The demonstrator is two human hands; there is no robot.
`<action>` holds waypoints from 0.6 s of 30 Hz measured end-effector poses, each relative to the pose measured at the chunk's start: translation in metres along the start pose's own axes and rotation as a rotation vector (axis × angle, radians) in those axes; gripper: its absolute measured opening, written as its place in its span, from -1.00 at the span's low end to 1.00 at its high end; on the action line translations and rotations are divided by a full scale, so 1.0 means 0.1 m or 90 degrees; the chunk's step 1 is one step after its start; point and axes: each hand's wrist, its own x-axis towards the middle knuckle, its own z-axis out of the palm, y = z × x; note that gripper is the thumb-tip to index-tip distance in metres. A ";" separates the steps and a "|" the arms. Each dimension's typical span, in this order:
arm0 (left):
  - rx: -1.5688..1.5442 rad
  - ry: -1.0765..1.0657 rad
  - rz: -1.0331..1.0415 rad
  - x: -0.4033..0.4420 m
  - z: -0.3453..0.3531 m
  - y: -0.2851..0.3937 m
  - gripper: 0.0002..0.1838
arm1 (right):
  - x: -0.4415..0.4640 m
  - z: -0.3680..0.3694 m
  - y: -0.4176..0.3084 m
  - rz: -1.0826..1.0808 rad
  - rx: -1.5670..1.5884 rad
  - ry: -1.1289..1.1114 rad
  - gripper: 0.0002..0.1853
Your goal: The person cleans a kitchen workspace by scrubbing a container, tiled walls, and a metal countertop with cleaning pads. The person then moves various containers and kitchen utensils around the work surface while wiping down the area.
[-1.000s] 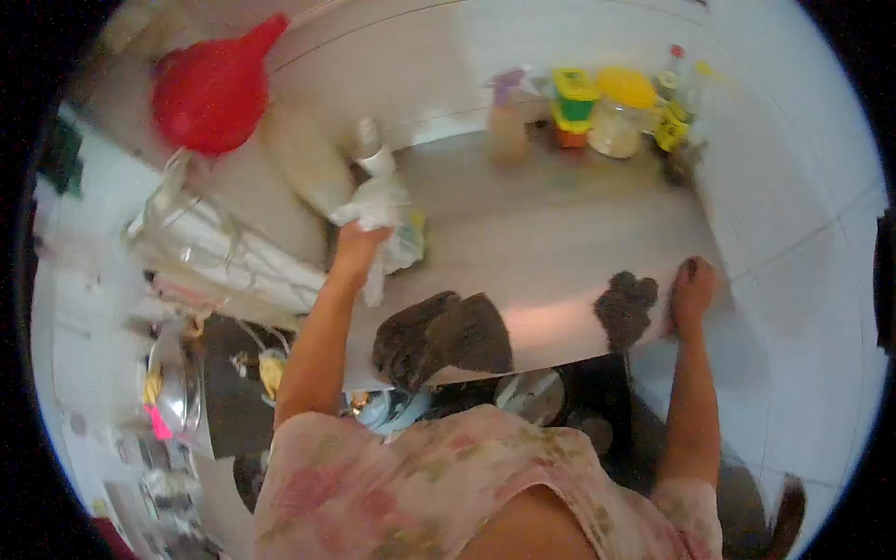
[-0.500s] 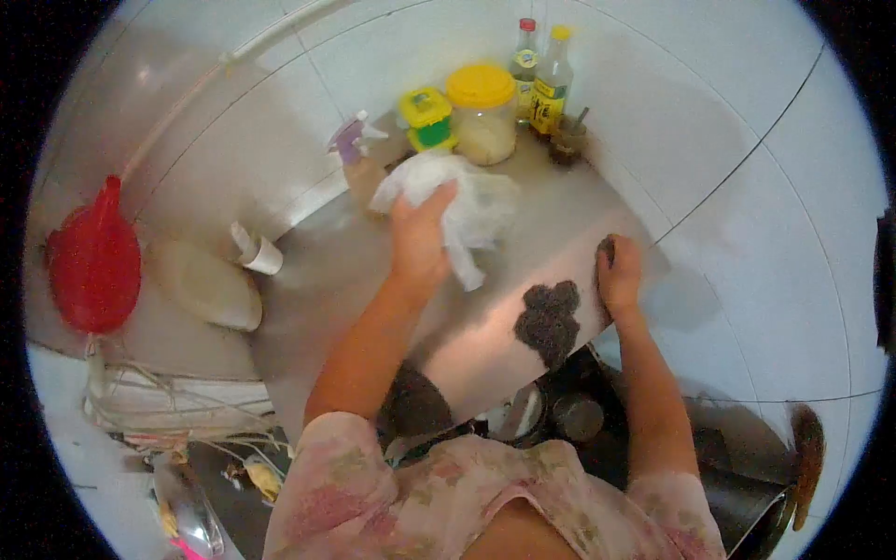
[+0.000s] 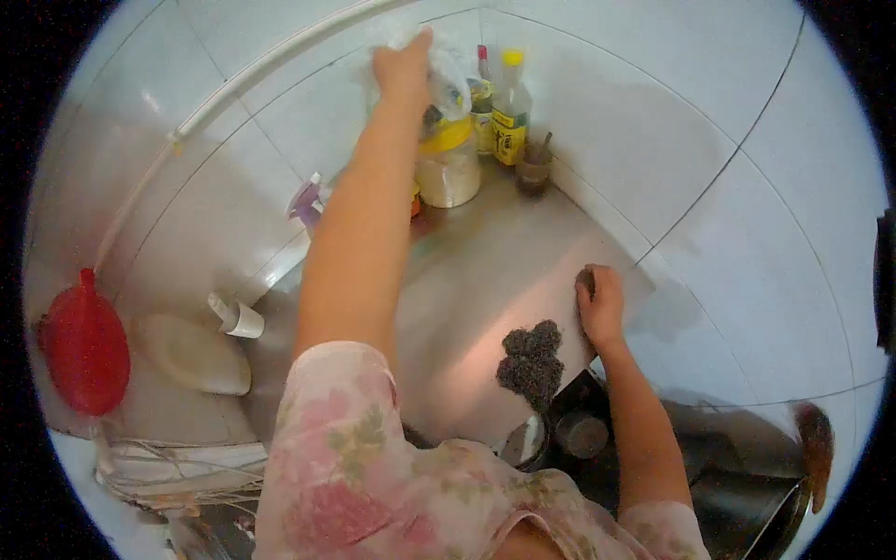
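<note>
Plastic bag (image 3: 450,84) | moved to yellow-lidded jar (image 3: 450,175) | left fingers (image 3: 424,45) grasping it | right fingers (image 3: 585,297) clenching dark wad (image 3: 587,277)

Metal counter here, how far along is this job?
Looks partway: the white bag is already up by the back wall, in the left hand; the right hand holds something dark. Probably remaining: the dark clump lying on the counter.
</note>
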 end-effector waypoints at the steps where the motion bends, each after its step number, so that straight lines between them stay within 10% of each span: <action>1: 0.024 -0.009 -0.073 0.19 -0.09 -0.19 -0.66 | 0.00 0.00 0.00 -0.006 -0.004 0.006 -0.75; 4: -0.082 0.024 -0.340 0.49 -0.24 -0.51 -0.35 | -0.01 0.01 0.01 -0.022 -0.010 0.023 -0.75; 8: 0.783 -0.219 0.217 0.22 -0.43 -0.29 -0.21 | 0.00 0.04 0.03 -0.002 -0.004 0.002 -0.76; 15: 0.280 0.004 -0.020 -1.13 -0.10 0.68 -0.27 | -0.03 0.06 0.15 -0.027 -0.033 0.015 -0.76; 18: 0.505 -0.031 0.515 -1.29 -0.35 0.33 -0.48 | -0.01 0.09 0.15 -0.045 -0.038 0.027 -0.77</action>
